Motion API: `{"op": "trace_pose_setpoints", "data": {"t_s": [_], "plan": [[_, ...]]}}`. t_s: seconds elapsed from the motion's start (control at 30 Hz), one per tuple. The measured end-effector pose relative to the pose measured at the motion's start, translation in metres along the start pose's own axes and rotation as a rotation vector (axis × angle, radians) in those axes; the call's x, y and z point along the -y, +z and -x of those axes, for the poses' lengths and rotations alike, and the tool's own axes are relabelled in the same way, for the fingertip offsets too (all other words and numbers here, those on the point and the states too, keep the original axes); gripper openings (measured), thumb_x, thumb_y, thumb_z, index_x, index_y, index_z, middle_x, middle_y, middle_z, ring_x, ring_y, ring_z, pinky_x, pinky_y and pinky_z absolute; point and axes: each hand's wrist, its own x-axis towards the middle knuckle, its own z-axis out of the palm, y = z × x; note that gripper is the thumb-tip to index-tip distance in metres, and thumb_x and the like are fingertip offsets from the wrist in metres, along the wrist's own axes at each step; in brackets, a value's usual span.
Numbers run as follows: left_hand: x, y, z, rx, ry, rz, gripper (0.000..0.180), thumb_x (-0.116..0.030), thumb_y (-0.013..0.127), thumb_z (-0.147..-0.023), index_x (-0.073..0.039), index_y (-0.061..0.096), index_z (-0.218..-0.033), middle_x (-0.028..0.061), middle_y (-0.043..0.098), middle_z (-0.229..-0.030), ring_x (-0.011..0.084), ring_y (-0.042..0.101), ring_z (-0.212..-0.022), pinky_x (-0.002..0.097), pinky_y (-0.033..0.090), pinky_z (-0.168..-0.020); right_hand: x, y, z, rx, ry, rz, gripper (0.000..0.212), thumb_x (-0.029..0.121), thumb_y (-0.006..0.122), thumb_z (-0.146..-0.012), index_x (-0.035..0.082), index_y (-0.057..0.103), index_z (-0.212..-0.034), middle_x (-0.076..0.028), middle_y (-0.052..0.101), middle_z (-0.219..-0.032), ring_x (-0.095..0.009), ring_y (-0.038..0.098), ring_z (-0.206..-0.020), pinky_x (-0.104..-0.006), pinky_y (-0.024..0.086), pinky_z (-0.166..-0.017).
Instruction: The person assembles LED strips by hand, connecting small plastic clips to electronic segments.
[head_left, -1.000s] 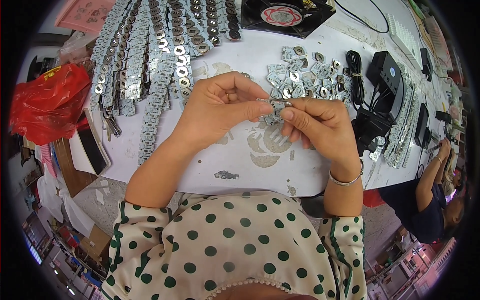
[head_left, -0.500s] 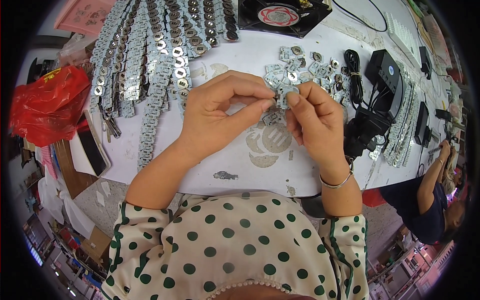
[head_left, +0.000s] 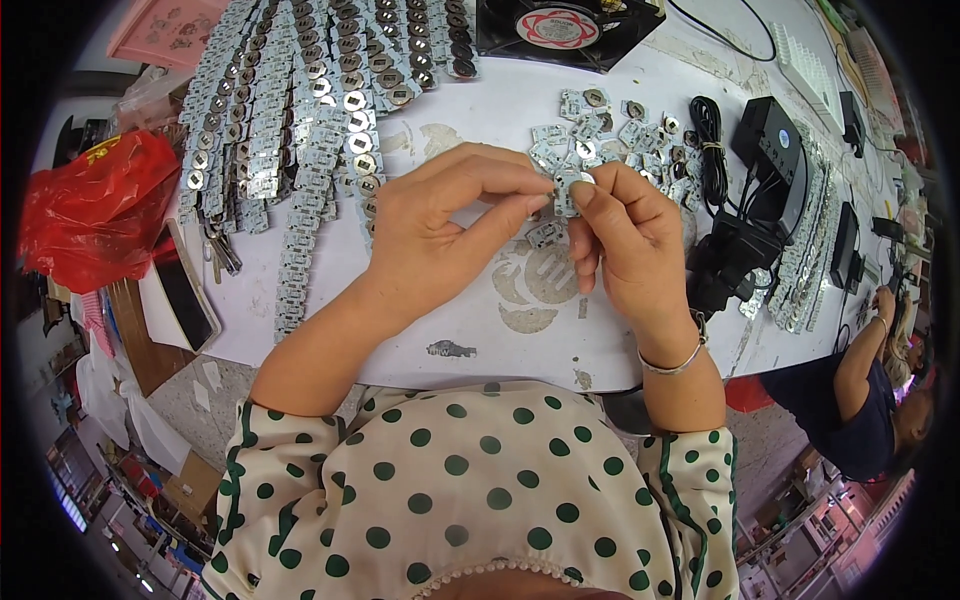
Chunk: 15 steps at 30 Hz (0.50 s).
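Observation:
My right hand [head_left: 632,235] pinches a small white circuit board [head_left: 566,194] between thumb and forefinger, above the table. To its left, my left hand [head_left: 440,215] is closed in a pinch, thumb and forefinger tips meeting at the board's left edge. Whatever lies between those left fingertips is too small to make out. Beyond my hands lies a loose pile of similar small boards [head_left: 640,135], some bearing round silver coin cells. One more board [head_left: 545,236] rests on the table just under my fingers.
Long strips of joined boards [head_left: 295,180] hang together at the left. A black fan [head_left: 575,35] stands at the back. To the right are a coiled black cable [head_left: 708,150], a black box [head_left: 770,145] and more strips [head_left: 808,260]. A red bag [head_left: 95,215] sits far left; another person [head_left: 850,400] works at right.
My left fingertips have shifted slightly right, against the board. My right hand still pinches the board, which has turned a little. The person at the right has moved slightly.

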Motion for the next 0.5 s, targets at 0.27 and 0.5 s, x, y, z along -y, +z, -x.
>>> {"op": "trace_pose_setpoints", "data": {"t_s": [0.27,0.5], "plan": [[-0.001,0.001,0.003,0.151,-0.438,0.28,0.018,0.004,0.065,-0.086,0.003,0.065,-0.103,0.0088,0.063,-0.102,0.0137,0.064,-0.089,0.0261,0.055,-0.08,0.008,-0.025,-0.002,-0.052,-0.175,0.537,0.017,0.013,0.065,-0.09,0.0,0.063,-0.08,-0.002,0.061,-0.061,-0.004,0.052,-0.05,-0.0205,0.04,-0.044],[0.001,-0.001,0.002,0.158,-0.401,0.373,0.02,0.005,0.063,-0.087,0.004,0.064,-0.107,0.0077,0.061,-0.104,0.0131,0.065,-0.089,0.0257,0.057,-0.078,0.015,-0.019,0.004,0.124,-0.167,0.56,0.014,0.012,0.066,-0.089,-0.001,0.069,-0.088,-0.002,0.061,-0.06,-0.005,0.053,-0.054,-0.0211,0.041,-0.049]]}}
